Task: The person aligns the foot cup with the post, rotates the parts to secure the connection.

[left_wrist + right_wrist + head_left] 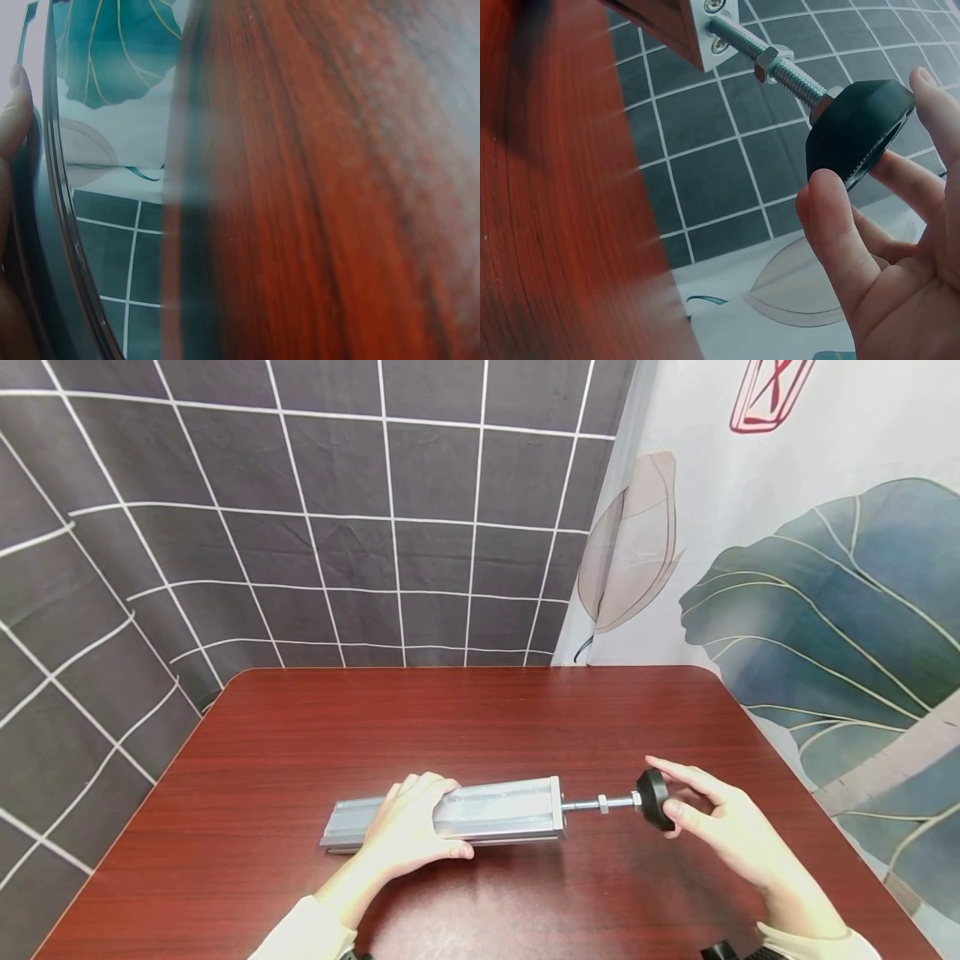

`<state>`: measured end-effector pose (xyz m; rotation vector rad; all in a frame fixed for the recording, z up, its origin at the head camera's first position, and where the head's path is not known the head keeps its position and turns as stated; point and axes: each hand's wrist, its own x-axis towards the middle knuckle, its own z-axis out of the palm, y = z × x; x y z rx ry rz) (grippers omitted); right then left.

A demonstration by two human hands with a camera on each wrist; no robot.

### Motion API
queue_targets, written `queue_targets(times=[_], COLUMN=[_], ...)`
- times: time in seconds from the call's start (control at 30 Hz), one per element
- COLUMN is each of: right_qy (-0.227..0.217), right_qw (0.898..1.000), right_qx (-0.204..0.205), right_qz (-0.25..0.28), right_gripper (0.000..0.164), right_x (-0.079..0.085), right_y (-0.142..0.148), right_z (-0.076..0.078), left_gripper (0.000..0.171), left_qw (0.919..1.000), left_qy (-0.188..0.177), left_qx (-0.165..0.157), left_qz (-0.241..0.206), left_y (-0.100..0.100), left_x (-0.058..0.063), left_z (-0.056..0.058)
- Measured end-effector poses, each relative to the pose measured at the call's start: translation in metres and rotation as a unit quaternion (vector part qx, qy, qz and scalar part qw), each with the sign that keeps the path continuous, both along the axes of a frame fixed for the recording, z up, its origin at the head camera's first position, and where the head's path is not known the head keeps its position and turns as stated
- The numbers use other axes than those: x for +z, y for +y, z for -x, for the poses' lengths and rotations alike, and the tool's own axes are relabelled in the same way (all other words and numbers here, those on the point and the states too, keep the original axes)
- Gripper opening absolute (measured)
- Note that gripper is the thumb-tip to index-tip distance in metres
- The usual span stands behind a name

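Note:
My left hand (408, 827) grips a silver aluminium extrusion (498, 808) from above, its thumb along the near side. The bar lies sideways over the table, an end plate (558, 807) with screws at its right end. Out of that plate sticks a threaded rod (739, 36) with a hex nut (771, 64) partway along. On the rod's outer end sits a black levelling foot (651, 799), flared toward my palm. My right hand (723, 822) pinches its rim, thumb on the near edge and index finger on the far edge. The left wrist view catches only the bar's side (71, 225) and part of the hand.
The dark red wooden table (450, 710) has rounded far corners. Behind it hangs a grey cloth with a white grid (337, 552). To the right is a white curtain with leaf prints (832, 602).

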<state>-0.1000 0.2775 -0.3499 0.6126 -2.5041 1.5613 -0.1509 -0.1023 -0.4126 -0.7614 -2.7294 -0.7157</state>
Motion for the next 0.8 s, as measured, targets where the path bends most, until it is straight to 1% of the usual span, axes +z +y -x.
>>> queue_targets(times=[0.1, 0.27, 0.37, 0.43, 0.53, 0.63, 0.7, 0.8], right_qy=[-0.005, -0.013, -0.002, 0.017, 0.031, 0.033, 0.047, 0.062], right_qw=[1.000, 0.998, 0.998, 0.999, 0.999, 0.998, 0.994, 0.982], right_qx=[-0.015, -0.050, -0.044, -0.021, 0.016, 0.056, 0.100, 0.177], right_qz=[-0.006, -0.039, -0.051, -0.045, -0.031, -0.019, -0.003, 0.039], right_gripper=[0.048, 0.043, 0.045, 0.052, 0.068, 0.082, 0.085, 0.079], right_x=[0.000, 0.001, 0.001, 0.001, 0.002, 0.001, -0.001, -0.004], right_y=[-0.002, -0.004, -0.003, -0.001, 0.006, 0.012, 0.015, 0.017], right_z=[-0.001, -0.002, -0.001, -0.001, -0.002, -0.004, -0.004, -0.002], left_gripper=[0.082, 0.082, 0.082, 0.082, 0.082, 0.081, 0.081, 0.081], left_qw=[1.0000, 1.0000, 1.0000, 1.0000, 1.0000, 1.0000, 1.0000, 1.0000], left_qy=[-0.002, -0.007, -0.008, -0.006, -0.001, -0.001, -0.003, -0.006], left_qx=[0.000, 0.000, 0.003, 0.005, 0.005, 0.002, 0.001, 0.001], left_qz=[0.001, -0.001, -0.002, 0.000, 0.003, 0.000, 0.000, 0.001], left_y=[0.000, 0.001, 0.000, 0.000, -0.001, 0.000, 0.000, 0.001], left_x=[0.000, 0.000, -0.001, -0.002, -0.002, -0.001, 0.000, 0.000], left_z=[0.000, 0.000, 0.000, 0.000, 0.000, 0.000, 0.000, 0.000])
